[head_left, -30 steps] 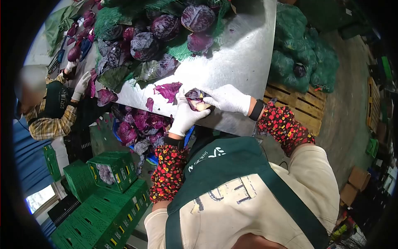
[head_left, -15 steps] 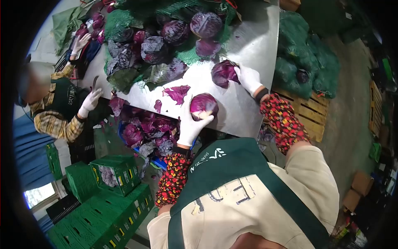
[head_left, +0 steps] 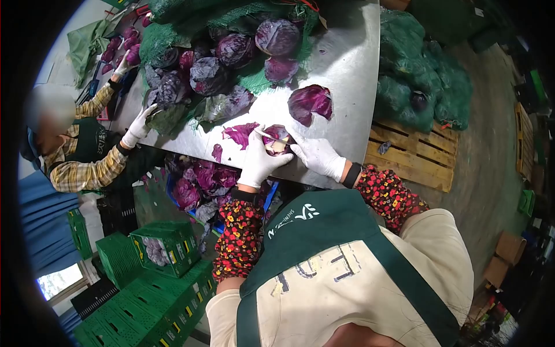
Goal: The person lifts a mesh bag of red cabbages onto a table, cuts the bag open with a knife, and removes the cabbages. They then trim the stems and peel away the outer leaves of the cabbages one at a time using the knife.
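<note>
Wearing a white glove, my left hand (head_left: 258,161) grips a red cabbage (head_left: 277,151) from its left side, near the table's front edge. The cabbage's pale cut base faces up towards me. My right hand (head_left: 321,157), also gloved, is closed at the cabbage's right side. A thin pale curved strip, which looks like a knife blade (head_left: 276,137), runs from its fingers across the cabbage; the handle is hidden. Just beyond lies another red cabbage (head_left: 310,104), untouched. Loose purple leaves (head_left: 240,135) lie left of my hands.
Several cabbages (head_left: 234,51) spill from a green net on the metal table (head_left: 352,75). Below its edge stands a blue crate (head_left: 270,196) of leaves. A co-worker (head_left: 87,139) stands at left. Green crates (head_left: 144,301) are lower left; net sacks (head_left: 404,75) lie on a pallet (head_left: 425,165).
My right hand has left the farther cabbage and come down left to the one in my left hand. A blade-like strip now shows there. The co-worker's near hand has moved up towards the cabbages.
</note>
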